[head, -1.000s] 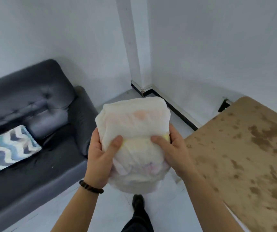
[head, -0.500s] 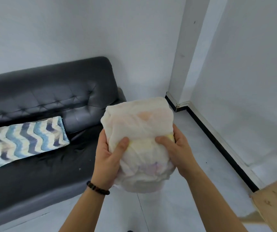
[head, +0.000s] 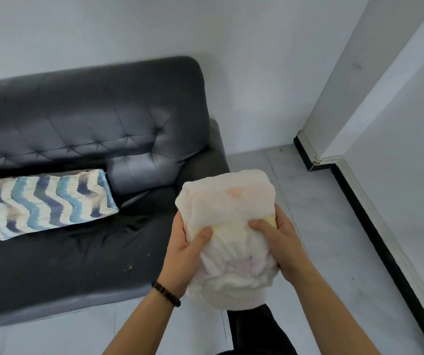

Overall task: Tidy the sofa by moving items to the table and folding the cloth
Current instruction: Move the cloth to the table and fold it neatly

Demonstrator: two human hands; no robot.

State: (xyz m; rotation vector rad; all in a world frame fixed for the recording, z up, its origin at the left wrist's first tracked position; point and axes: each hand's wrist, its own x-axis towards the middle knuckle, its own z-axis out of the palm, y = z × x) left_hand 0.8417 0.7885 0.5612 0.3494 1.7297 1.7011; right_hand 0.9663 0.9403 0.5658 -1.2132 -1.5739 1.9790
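A white folded cloth (head: pixel 227 213), with faint orange, yellow and purple marks showing through, is held up in front of me above the floor, just right of the sofa's arm. My left hand (head: pixel 185 252) grips its left side, thumb across the front. My right hand (head: pixel 280 242) holds the right side, thumb pressed on the front. The dark grey tufted sofa (head: pixel 77 139) fills the left half of the view. A cushion (head: pixel 39 203) with blue and beige zigzag stripes lies on its seat at the left. The table is out of view.
White walls meet at a corner pillar (head: pixel 339 103) on the right, with a black skirting strip (head: pixel 375 231) along the floor. Pale tiled floor (head: pixel 321 226) lies between sofa and wall. My dark trouser leg (head: pixel 254 329) shows below the cloth.
The view has swung left: the wooden table has left the frame on the right and more of the sofa and cushion shows. Both hands keep the same hold on the cloth.
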